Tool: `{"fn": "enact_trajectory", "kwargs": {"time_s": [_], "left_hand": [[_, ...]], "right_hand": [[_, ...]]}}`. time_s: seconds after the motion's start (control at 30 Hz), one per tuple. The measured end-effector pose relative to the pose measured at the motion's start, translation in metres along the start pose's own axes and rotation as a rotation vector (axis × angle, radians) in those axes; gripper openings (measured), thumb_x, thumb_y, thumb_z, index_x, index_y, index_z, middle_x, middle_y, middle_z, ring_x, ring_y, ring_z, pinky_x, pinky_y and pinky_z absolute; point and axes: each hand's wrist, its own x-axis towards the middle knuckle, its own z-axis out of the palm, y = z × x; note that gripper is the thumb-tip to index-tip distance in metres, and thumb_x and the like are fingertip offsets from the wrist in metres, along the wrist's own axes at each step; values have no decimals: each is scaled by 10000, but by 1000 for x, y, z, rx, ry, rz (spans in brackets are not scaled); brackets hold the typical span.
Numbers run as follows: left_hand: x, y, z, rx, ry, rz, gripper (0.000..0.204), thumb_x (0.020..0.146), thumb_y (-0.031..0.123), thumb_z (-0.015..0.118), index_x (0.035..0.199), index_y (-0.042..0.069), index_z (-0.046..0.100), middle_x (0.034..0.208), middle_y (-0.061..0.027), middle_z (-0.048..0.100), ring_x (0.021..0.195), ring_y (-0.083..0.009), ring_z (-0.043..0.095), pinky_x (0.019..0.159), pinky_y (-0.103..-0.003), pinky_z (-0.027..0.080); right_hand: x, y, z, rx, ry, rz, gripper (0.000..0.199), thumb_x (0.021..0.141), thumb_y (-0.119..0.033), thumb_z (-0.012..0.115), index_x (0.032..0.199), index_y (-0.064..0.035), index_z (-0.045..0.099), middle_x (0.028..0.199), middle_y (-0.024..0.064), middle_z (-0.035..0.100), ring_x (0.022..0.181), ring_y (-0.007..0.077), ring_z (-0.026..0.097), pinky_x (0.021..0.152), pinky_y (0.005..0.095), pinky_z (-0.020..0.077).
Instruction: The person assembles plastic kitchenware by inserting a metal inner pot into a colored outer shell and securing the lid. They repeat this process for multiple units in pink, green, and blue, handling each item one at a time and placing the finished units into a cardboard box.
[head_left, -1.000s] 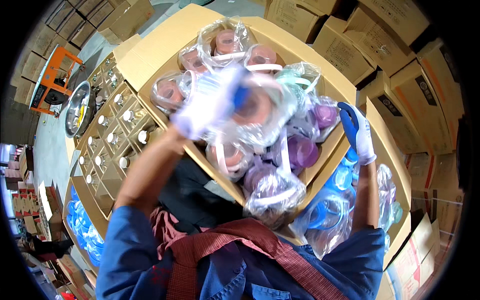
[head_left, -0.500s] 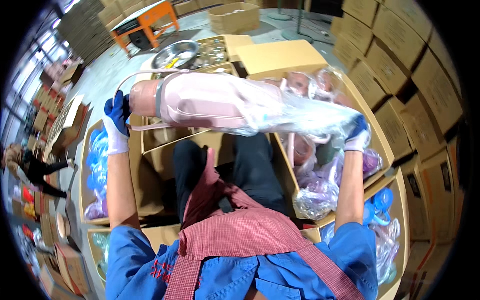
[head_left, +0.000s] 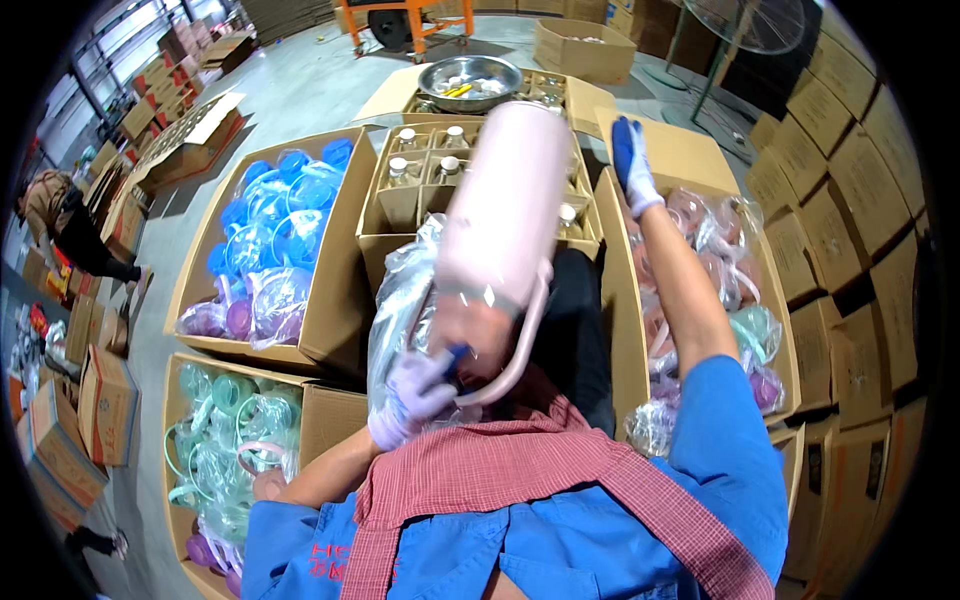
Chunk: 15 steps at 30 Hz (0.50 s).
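A large pale pink bottle (head_left: pixel 508 200) with a looped handle and a darker pink lid end stands tilted over my lap, blurred by motion. Its lid end points toward me. My left hand (head_left: pixel 412 392), in a white and blue glove, grips that lid end beside the handle. A crumpled clear plastic bag (head_left: pixel 398 318) hangs beside the bottle, partly behind it; whether my left fingers touch it is unclear. My right hand (head_left: pixel 632 165), gloved too, is stretched out flat near the raised flap of the right carton, fingers straight, holding nothing.
A divided carton (head_left: pixel 385 215) with glass bottles stands ahead. A metal bowl (head_left: pixel 470 82) sits beyond it. Cartons of blue bottles (head_left: pixel 285 215), green bagged bottles (head_left: pixel 225 430) and pink bagged bottles (head_left: pixel 715 240) surround me. Stacked cartons (head_left: pixel 840 190) line the right; another person (head_left: pixel 75 225) bends at far left.
The bottle has swung from lying across both hands to pointing away from me, and its plastic bag is off it. My right hand has let go and moved forward; my left came inward.
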Motion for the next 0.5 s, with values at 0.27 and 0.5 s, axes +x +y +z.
{"fn": "enact_trajectory", "kwargs": {"time_s": [0.27, 0.5], "left_hand": [[109, -38, -22, -422, -145, -76, 245, 877, 133, 568, 1116, 79, 585, 1115, -126, 638, 892, -308, 622, 795, -405, 501], [197, -209, 27, -559, -50, -260, 351, 917, 168, 569, 1235, 29, 626, 1224, -155, 638, 1162, -274, 606, 1067, -427, 393]], "right_hand": [[-43, -135, 115, 911, -494, 541, 561, 1023, -484, 438, 884, -7, 700, 764, 7, 652, 700, 90, 577, 657, 265, 473], [-47, -149, 55, 1233, -433, 39, 624, 1037, -468, 312, 1024, 55, 651, 1095, 202, 663, 1107, 276, 597, 1068, 413, 394]]}}
